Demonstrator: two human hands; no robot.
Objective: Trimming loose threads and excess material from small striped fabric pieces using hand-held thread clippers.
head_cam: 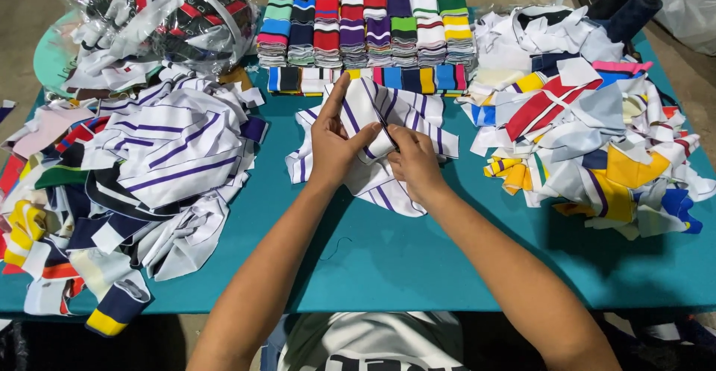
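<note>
Both my hands work on a small heap of white knitted collar pieces with purple stripes (418, 114) in the middle of the teal table (388, 259). My left hand (333, 143) pinches one striped piece, index finger pointing up, thumb pressed across the fabric. My right hand (415, 161) holds the same piece from the right, with a thin dark tool (386, 127) between its fingers touching the cloth.
A big pile of white-and-purple striped pieces (168, 147) lies left, with mixed coloured pieces (45, 229) at the left edge. Neat stacks of coloured ribbed bands (365, 20) stand at the back. A jumbled multicolour pile (597, 132) fills the right. A plastic bag of pieces (160, 13) sits back left.
</note>
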